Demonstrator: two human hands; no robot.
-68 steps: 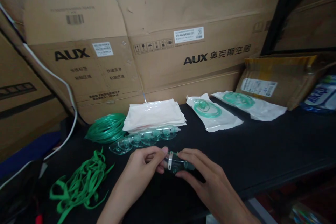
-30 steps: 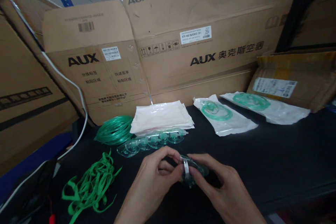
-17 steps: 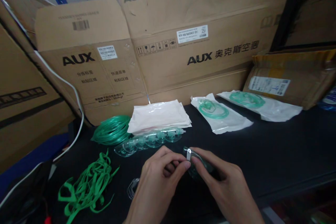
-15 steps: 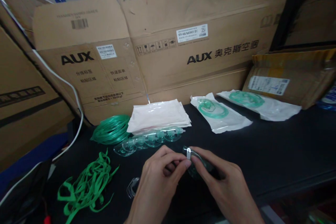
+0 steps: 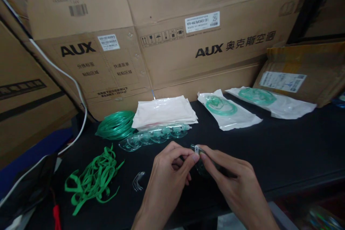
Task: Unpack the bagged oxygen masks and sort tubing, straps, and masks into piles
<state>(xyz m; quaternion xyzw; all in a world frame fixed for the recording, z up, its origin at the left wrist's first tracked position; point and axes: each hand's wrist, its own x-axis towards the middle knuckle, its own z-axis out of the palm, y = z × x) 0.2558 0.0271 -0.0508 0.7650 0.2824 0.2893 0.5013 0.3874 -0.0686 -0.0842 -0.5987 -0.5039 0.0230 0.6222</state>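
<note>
My right hand grips a clear green oxygen mask, its thumb and forefinger closed near the mask's top edge. Most of the mask is hidden behind the fingers. A small silvery nose clip sits at that edge, between the fingertips of both hands. My left hand pinches the lower end of the clip with thumb and forefinger. Left of this hand, several thin bent metal strips lie on the black table. A row of nested clear green masks lies beyond my hands.
Green elastic straps lie tangled at the left, with coiled green tubing behind them. White pouches are stacked at the back. Two bags with tubing lie at the back right. Cardboard boxes wall the rear.
The view has tilted down, so the boxes sit higher in the picture. Both hands stay at the mask's top edge, and the left fingers have shifted slightly on the clip.
</note>
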